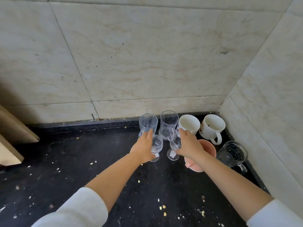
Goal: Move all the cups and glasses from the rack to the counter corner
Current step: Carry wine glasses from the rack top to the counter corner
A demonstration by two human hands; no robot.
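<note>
Mid-frame, each hand is clamped on a stemmed glass: left hand [144, 149], left glass [156, 147]; right hand [188, 145], right glass [174, 149]. Best to seat both feet flat on the bench [82, 161] before letting go, clear of the mugs behind.

5 clear glasses [168, 124], 2 white mugs [212, 126], 1 pink cup [209, 148], 2 hands [144, 148].
</note>
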